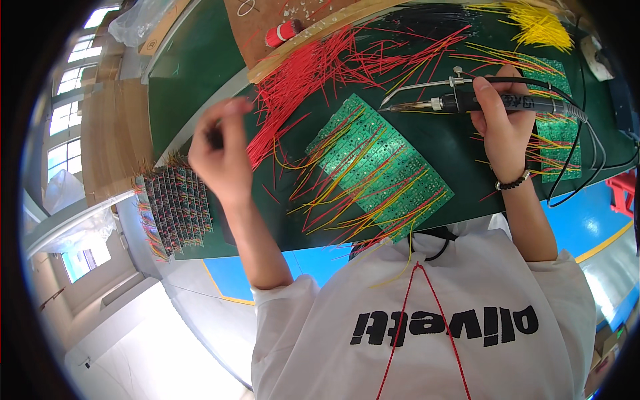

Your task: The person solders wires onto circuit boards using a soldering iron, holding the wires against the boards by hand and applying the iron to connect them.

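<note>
My right hand (505, 133) grips a soldering iron (467, 102), with a metal solder-feed tube (417, 86) clamped along it. The iron's tip points left, above the upper right edge of a green circuit board (393, 160). Red and yellow wires stick out of this board toward the lower left; it lies tilted in front of me. To its left, my left hand (223, 157) is raised with fingers curled in a pinch, beside a pile of cut red wires (293, 87). Whatever those fingertips hold, if anything, cannot be made out.
Another wired green board (560, 163) lies at the right under the iron's black cable (597, 160). A stack of wired boards (179, 208) stands at the table's left edge. Yellow wires (541, 28), black wires (427, 21) and a wooden tray (267, 17) with a red spool (283, 33) lie at the back.
</note>
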{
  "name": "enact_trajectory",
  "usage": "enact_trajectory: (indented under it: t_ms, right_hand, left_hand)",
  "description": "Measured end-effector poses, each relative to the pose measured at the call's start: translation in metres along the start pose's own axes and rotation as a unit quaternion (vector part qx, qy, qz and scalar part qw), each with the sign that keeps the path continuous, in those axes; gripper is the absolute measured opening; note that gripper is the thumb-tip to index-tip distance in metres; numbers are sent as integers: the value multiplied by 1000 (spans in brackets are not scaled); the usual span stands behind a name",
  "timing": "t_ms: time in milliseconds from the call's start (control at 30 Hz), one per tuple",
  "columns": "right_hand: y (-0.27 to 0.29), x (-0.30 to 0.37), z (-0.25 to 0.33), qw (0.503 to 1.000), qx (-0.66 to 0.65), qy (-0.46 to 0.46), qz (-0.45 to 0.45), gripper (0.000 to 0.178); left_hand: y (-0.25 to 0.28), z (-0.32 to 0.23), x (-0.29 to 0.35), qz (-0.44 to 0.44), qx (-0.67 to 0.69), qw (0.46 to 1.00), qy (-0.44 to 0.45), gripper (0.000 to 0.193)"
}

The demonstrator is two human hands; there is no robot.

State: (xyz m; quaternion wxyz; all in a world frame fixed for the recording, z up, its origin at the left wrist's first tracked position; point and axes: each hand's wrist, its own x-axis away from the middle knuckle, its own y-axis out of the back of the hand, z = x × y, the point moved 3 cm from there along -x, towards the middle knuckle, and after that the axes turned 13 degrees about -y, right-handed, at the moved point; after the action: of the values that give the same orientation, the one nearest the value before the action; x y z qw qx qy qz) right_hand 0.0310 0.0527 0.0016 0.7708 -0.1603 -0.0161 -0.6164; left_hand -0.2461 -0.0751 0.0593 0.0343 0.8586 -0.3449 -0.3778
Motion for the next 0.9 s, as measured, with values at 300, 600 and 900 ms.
enact_trajectory:
  t_ms: [300,600,900]
  right_hand:
    - [5,1,0,1000,3,-10,-9,25]
    - [5,1,2,1000,-9,-4,0,25]
    - [6,3,0,999,-5,-18,-27,26]
  left_hand:
    - [-67,51,-24,341,-314,873,-149,17]
    - [-67,53,-31,360,-303,873,-130,20]
    - [-28,51,-29,186,-157,970,-26,17]
